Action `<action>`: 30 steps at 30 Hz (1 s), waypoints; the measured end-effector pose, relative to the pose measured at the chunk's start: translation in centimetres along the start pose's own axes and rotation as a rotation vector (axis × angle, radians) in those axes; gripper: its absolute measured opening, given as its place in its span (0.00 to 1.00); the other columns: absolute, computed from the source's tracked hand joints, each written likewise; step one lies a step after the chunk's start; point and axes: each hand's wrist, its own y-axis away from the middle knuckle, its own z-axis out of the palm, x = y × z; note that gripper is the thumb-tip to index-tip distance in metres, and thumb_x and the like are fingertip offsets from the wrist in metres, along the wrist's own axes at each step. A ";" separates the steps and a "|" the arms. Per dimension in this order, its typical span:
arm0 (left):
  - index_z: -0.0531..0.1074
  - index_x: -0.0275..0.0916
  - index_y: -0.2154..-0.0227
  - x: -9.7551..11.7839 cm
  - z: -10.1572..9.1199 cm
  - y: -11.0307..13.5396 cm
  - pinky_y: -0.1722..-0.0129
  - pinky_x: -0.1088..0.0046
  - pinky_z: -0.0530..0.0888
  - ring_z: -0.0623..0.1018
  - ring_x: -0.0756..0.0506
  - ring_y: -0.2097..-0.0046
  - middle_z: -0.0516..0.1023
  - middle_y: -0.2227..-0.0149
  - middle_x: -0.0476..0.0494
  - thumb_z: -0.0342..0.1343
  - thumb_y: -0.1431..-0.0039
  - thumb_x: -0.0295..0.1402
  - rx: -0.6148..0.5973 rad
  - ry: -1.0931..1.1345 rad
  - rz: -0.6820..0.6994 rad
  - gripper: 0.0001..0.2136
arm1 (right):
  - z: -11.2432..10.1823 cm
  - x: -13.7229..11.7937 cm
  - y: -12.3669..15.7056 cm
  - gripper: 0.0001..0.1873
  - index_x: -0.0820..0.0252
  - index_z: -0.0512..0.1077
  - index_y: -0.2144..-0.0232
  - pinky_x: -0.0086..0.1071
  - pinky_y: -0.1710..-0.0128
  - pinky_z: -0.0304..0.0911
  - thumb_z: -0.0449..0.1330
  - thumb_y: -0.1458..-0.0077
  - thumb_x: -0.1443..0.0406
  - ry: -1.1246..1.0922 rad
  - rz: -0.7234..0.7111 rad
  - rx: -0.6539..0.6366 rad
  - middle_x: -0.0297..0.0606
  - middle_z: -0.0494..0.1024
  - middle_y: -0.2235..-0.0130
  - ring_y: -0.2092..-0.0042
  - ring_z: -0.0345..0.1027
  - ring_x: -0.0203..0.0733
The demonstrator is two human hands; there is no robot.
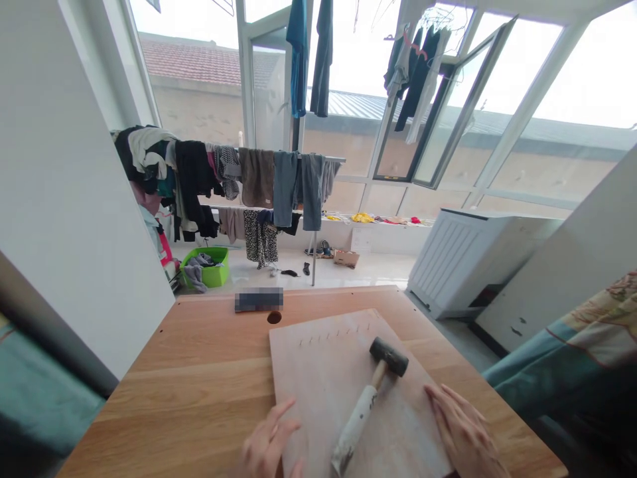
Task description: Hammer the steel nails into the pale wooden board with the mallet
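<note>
A pale wooden board (318, 378) lies at an angle on the wooden table (199, 372). Several thin nails (338, 333) stand in a row near its far edge. Diagonally across the board rests a mallet (389, 357) with a black head and a handle wrapped in white, its head pointing away from me. At the board's left edge is my left hand (271, 441), fingers spread and nothing in them. My right hand (462, 428) lies along the right edge of the board, fingers stretched out. Neither hand touches the mallet.
A blurred dark rectangular object (259, 299) sits at the table's far side, by a round hole (274, 318). Beyond stand a laundry-laden drying rack (314, 259), a green basket (219, 269) and a white ribbed cabinet-like unit (448, 259). Curtains (572, 345) hang at the right.
</note>
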 end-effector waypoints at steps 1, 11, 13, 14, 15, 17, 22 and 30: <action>0.71 0.48 0.52 0.9 1.0 -1.4 0.51 0.70 0.80 0.80 0.40 0.47 0.74 0.40 0.41 0.60 0.48 0.29 -0.051 0.045 0.004 0.19 | -0.1 1.8 -0.1 0.24 0.59 0.75 0.48 0.48 0.50 0.69 0.44 0.33 0.57 0.015 -0.002 -0.019 0.46 0.83 0.51 0.47 0.75 0.56; 0.67 0.46 0.44 8.5 6.2 -10.4 0.40 0.23 0.45 0.59 0.29 0.32 0.80 0.50 0.42 0.52 0.34 0.35 -0.269 0.157 -0.002 0.16 | -3.2 12.0 1.5 0.22 0.56 0.78 0.60 0.49 0.62 0.70 0.46 0.45 0.61 0.212 0.176 -0.033 0.51 0.83 0.52 0.53 0.76 0.59; 0.68 0.45 0.44 8.8 6.4 -10.8 0.39 0.24 0.45 0.60 0.30 0.33 0.80 0.52 0.40 0.51 0.33 0.36 -0.250 0.121 0.019 0.16 | -2.8 12.0 1.5 0.22 0.60 0.77 0.57 0.48 0.59 0.71 0.45 0.43 0.61 0.215 0.199 -0.007 0.54 0.83 0.53 0.52 0.76 0.59; 0.68 0.44 0.45 8.8 6.4 -10.8 0.39 0.25 0.45 0.61 0.30 0.33 0.80 0.52 0.40 0.51 0.33 0.36 -0.235 0.102 0.035 0.15 | -2.6 11.9 1.4 0.23 0.63 0.76 0.55 0.48 0.57 0.71 0.45 0.41 0.60 0.222 0.219 0.013 0.56 0.82 0.54 0.52 0.76 0.59; 0.69 0.44 0.45 8.7 6.3 -10.7 0.38 0.25 0.44 0.61 0.31 0.33 0.80 0.53 0.40 0.51 0.33 0.35 -0.216 0.084 0.050 0.15 | -2.4 11.6 1.3 0.24 0.66 0.75 0.54 0.49 0.55 0.70 0.45 0.40 0.59 0.229 0.231 0.025 0.57 0.82 0.55 0.51 0.75 0.60; 0.69 0.43 0.46 8.2 6.0 -10.2 0.37 0.27 0.44 0.63 0.32 0.34 0.81 0.55 0.41 0.52 0.34 0.34 -0.170 0.041 0.078 0.14 | -2.2 10.7 1.2 0.25 0.67 0.74 0.53 0.51 0.52 0.69 0.44 0.39 0.59 0.235 0.241 0.050 0.57 0.83 0.56 0.49 0.75 0.62; 0.70 0.44 0.46 4.9 4.3 -6.6 0.34 0.35 0.47 0.69 0.35 0.37 0.82 0.59 0.44 0.53 0.36 0.32 -0.028 -0.159 0.169 0.16 | -2.6 6.3 2.0 0.23 0.63 0.72 0.50 0.53 0.48 0.65 0.47 0.40 0.60 0.188 0.149 0.026 0.54 0.82 0.52 0.46 0.73 0.62; 0.73 0.45 0.49 -2.6 -3.1 1.7 0.34 0.55 0.61 0.80 0.42 0.48 0.84 0.57 0.49 0.54 0.36 0.35 0.080 -0.471 0.283 0.14 | -4.8 -3.4 1.0 0.19 0.53 0.73 0.49 0.52 0.45 0.61 0.52 0.38 0.56 -0.154 0.036 -0.056 0.43 0.84 0.51 0.49 0.76 0.57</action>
